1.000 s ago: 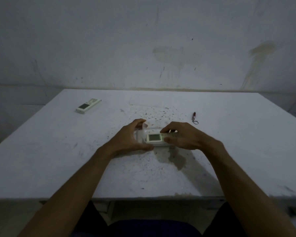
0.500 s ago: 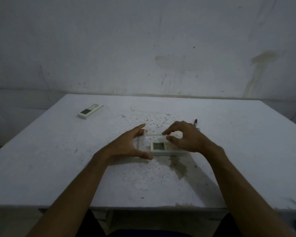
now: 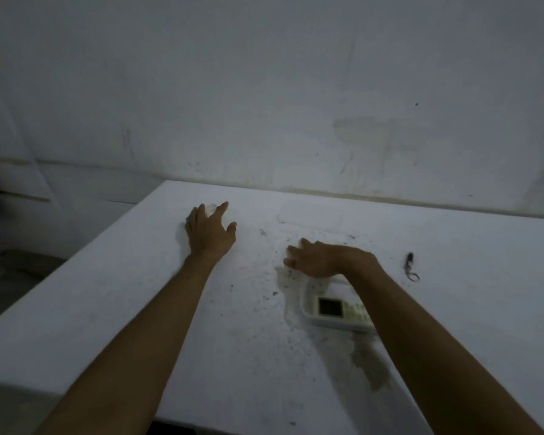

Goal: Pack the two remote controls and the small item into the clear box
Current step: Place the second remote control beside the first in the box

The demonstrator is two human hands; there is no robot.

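A white remote with a dark screen (image 3: 339,309) lies inside the clear box (image 3: 302,298) right of the table's centre. My right hand (image 3: 321,259) hovers over the box's far edge, fingers loose, holding nothing. Stretched to the far left of the table, my left hand (image 3: 211,230) covers the second white remote (image 3: 212,209) with spread fingers. Only a pale sliver of that remote shows between them. The small item, a dark red keychain piece with a ring (image 3: 410,265), lies on the table right of the box.
A clear lid (image 3: 310,216) lies flat on the white table (image 3: 107,309) behind my right hand. The table's left edge is close to my left hand. Dark specks and a stain mark the surface around the box. A wall rises behind the table.
Both hands have let go of the box and the remote in it. My left hand has reached far left onto the second remote. The view has swung left.
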